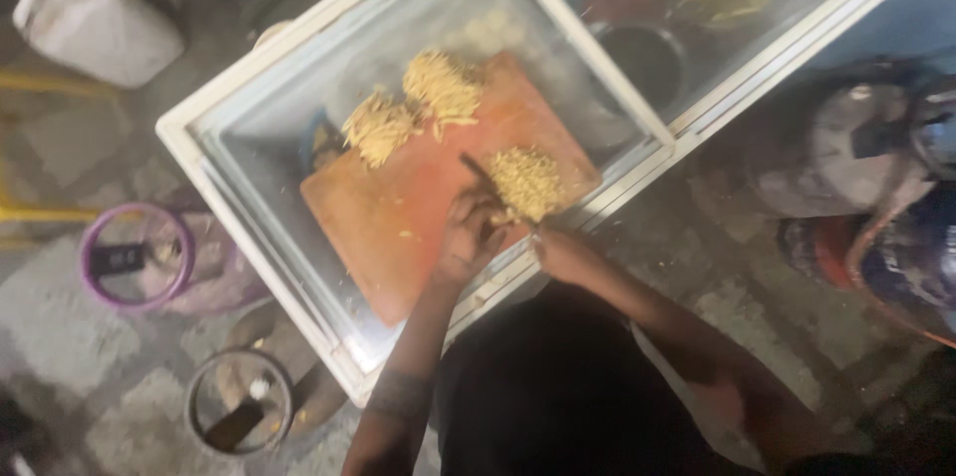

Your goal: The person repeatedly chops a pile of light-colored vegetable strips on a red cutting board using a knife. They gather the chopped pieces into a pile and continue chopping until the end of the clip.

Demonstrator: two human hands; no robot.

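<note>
A white plastic jug is seen at the upper left, on the rough grey floor. Lower down on the left, a purple ring-shaped container is set on the floor, and below it a round metal pot with a dark utensil inside. Under the glass top of the white-framed chest, dark round bowls are made out, blurred. At the right edge, a grey metal vessel and a reddish, dark bundle are placed close together; what they contain cannot be told.
</note>
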